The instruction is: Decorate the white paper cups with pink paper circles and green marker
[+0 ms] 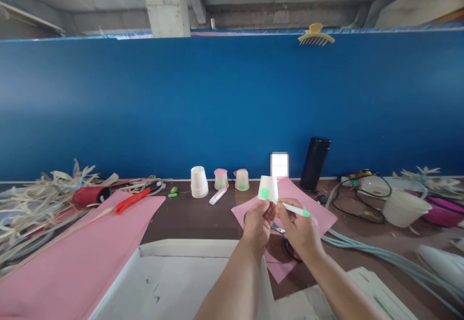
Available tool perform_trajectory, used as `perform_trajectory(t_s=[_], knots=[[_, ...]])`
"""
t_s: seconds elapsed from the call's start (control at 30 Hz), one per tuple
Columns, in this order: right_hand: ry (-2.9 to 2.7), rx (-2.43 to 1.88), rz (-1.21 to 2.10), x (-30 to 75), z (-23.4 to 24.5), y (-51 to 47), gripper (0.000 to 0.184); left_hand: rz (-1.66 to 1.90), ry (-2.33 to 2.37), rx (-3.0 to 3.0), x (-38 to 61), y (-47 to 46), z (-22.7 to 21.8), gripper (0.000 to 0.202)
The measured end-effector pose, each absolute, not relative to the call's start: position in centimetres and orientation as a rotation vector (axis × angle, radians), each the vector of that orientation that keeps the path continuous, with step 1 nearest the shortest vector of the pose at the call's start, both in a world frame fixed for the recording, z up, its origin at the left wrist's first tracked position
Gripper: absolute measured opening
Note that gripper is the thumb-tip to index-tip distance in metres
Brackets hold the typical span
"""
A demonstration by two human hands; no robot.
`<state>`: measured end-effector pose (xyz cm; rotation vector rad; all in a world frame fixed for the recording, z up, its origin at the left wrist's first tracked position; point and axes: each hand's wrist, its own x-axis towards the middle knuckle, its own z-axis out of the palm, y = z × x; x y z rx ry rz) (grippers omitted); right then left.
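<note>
My left hand (257, 222) grips a white paper cup (268, 182) near its lower end. A bright green patch colours part of the cup's side. Between the fingers of my right hand (300, 233) is a white marker with a green end (294, 209), its other end close to the cup. Under my hands lie pink paper (322, 210) and scissors (279, 228), partly hidden. Beyond and to the left stand a stack of white cups (199, 182) and two small cups with green marks and pink tops, one at left (221, 181), one at right (242, 181).
A pinkish-white pen (218, 196) and a green cap (173, 195) lie near the cups. A black cylinder (315, 164) stands against the blue partition (232, 102). Left are pale strips (47, 204) and pink sheets (90, 242); a white tray (181, 281) sits in front.
</note>
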<state>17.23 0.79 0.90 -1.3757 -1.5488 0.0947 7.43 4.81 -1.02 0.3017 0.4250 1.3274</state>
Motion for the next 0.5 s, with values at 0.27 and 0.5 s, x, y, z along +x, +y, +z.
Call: perform_trajectory(t_s=[0.27,0.5], knots=[[-1.543,-1.389,0.080,17.16,0.94,0.77,0.027,1.327,0.431,0.317,7.31,4.51,-0.75,0.015],[-1.541,-1.377,0.061,17.22,0.88,0.92,0.028,1.318,0.423,0.339,7.32,4.54,-0.81,0.017]])
